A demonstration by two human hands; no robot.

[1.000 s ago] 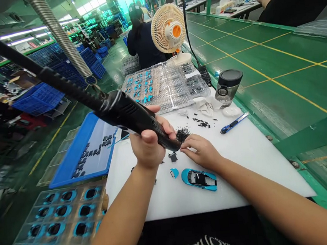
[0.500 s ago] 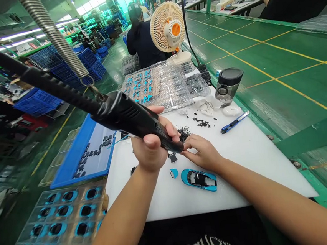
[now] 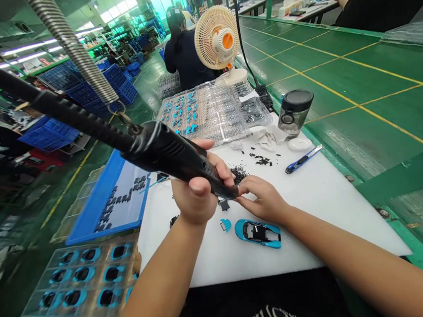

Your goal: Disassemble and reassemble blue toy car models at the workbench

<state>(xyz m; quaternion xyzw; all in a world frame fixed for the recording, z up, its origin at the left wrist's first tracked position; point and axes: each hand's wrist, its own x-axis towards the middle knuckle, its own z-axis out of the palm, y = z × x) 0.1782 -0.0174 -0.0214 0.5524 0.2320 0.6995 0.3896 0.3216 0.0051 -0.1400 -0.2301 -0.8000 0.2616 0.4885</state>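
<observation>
My left hand (image 3: 196, 195) is wrapped round a black electric screwdriver (image 3: 173, 154) that hangs from a coiled spring (image 3: 73, 47). At the tool's tip, my right hand (image 3: 262, 198) has thumb and fingers pinched together; whatever they hold is too small to make out. Just behind the fingertips lies a pile of tiny black screws (image 3: 239, 173). A blue toy car body (image 3: 258, 232) rests on the white board below my right hand, with a small blue part (image 3: 226, 225) to its left and a black piece (image 3: 224, 205) above that.
Clear trays of parts (image 3: 207, 111) and a fan (image 3: 218, 40) stand behind. A lidded jar (image 3: 296, 112) and blue cutter (image 3: 303, 159) lie right. At left are a blue bin (image 3: 87, 228) and a tray of blue car parts (image 3: 85, 263). A person (image 3: 186, 53) sits beyond.
</observation>
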